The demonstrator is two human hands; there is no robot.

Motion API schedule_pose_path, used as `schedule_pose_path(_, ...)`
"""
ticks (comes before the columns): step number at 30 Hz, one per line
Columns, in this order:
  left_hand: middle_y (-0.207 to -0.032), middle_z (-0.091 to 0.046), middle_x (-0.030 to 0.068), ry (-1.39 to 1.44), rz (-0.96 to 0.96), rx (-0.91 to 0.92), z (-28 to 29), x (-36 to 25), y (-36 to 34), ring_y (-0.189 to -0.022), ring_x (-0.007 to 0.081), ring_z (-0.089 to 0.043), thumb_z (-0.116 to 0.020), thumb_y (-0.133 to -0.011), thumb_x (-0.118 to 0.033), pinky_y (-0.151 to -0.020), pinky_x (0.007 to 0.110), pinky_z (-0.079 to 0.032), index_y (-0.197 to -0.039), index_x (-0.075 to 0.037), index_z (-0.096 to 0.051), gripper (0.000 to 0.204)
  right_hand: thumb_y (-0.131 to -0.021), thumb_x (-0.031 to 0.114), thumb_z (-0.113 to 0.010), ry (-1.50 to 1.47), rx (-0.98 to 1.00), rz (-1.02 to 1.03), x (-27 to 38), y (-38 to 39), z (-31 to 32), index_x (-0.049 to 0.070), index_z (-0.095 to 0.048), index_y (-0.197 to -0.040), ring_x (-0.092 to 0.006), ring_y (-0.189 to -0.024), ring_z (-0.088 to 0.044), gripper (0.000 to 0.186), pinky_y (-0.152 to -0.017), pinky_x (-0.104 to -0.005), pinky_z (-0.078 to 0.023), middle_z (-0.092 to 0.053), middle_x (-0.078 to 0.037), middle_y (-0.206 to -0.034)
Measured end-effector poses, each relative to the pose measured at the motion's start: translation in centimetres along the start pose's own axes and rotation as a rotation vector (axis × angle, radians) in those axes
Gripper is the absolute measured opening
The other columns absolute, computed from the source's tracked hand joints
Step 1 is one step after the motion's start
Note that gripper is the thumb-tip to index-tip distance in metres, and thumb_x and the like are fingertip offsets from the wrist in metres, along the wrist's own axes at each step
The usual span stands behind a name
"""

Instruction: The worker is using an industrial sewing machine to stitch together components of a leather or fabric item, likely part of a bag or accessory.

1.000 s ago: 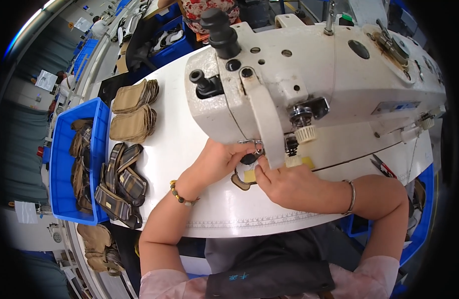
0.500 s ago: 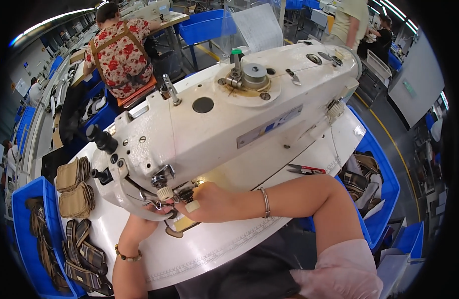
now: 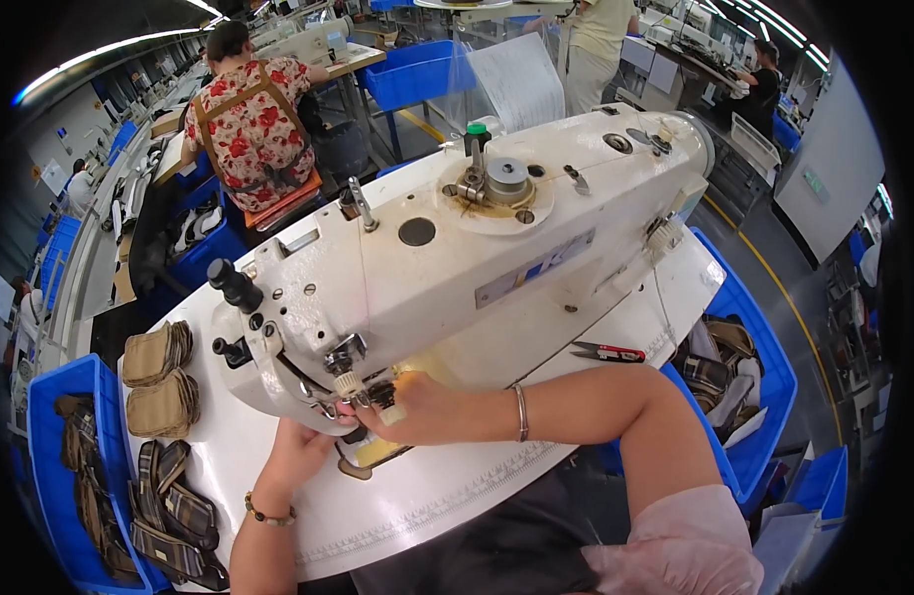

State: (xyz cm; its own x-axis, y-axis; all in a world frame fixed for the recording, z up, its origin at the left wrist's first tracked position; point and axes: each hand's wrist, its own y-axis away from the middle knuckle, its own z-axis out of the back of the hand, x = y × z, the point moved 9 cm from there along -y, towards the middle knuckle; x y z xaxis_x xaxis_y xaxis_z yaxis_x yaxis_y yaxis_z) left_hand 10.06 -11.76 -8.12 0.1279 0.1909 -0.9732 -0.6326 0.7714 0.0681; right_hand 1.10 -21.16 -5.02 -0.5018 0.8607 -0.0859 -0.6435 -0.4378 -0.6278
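A large white sewing machine (image 3: 417, 263) fills the middle, its needle end toward the lower left. My right hand (image 3: 422, 409) is closed beside the presser foot and needle, fingertips pinched together there; a light-coloured wrap sits round one finger. What those fingertips hold is too small to make out. Coming from the lower left, my left hand (image 3: 303, 451) reaches up to the machine head, which hides its fingertips. Below the needle a brass-coloured plate (image 3: 377, 454) lies in the white table (image 3: 457, 496). Red-handled thread snips (image 3: 608, 352) rest right of my right forearm.
Two stacks of tan fabric pieces (image 3: 162, 405) and dark plaid pieces (image 3: 174, 511) lie at the table's left. Blue bins hold plaid parts at left (image 3: 45, 426) and right (image 3: 779, 397). A seated person (image 3: 248, 129) works ahead; another person (image 3: 594, 59) stands behind the machine.
The whole view has shifted slightly, so the machine sits lower and further right. My hands stay by the needle, the left a little lower. The standing person has moved left.
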Motion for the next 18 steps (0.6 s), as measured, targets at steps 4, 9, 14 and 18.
schedule_pose_path(4,-0.099,-0.068,0.0028,-0.026,-0.083,-0.007,-0.5,-0.4,0.2,-0.095,0.0108,-0.062,-0.063,-0.092,0.007,-0.088,0.028,-0.051,-0.099,0.001,-0.063,0.009,-0.059,0.015,-0.069,-0.018,0.019,0.049,0.4,0.2,0.0,0.006,-0.061,-0.062,-0.0235,-0.055,-0.062,0.012,-0.042,-0.0362,-0.044,-0.055,-0.007,-0.056)
schedule_pose_path(9,-0.099,-0.068,0.0043,-0.265,-0.135,0.010,-0.5,-2.1,0.6,-0.095,0.0116,-0.063,-0.064,-0.090,0.008,-0.086,0.028,-0.052,-0.101,0.001,-0.063,0.012,-0.059,0.017,-0.069,-0.044,0.015,0.060,0.4,0.0,0.2,0.007,-0.060,-0.061,-0.0229,-0.053,-0.062,0.013,-0.042,-0.0363,-0.045,-0.055,-0.007,-0.056)
schedule_pose_path(14,-0.101,-0.069,0.0084,-0.373,-0.102,0.016,-0.7,-4.5,0.4,-0.094,0.0179,-0.065,-0.073,-0.084,0.004,-0.085,0.031,-0.052,-0.102,0.001,-0.065,0.019,-0.069,0.014,-0.067,-0.213,-0.003,-0.096,-1.0,0.6,-1.8,0.005,-0.062,-0.077,-0.0266,-0.049,-0.061,0.013,-0.042,-0.0397,-0.046,-0.056,-0.008,-0.055)
schedule_pose_path(18,-0.102,-0.069,0.0113,-0.681,-0.334,0.017,-1.1,-5.8,0.7,-0.095,0.0279,-0.065,-0.078,-0.078,0.000,-0.084,0.036,-0.050,-0.102,-0.003,-0.070,0.025,-0.079,0.013,-0.062,-0.217,0.136,-0.084,-0.8,0.8,-2.9,0.003,-0.059,-0.089,-0.0296,-0.049,-0.061,0.014,-0.042,-0.0414,-0.045,-0.056,-0.009,-0.055)
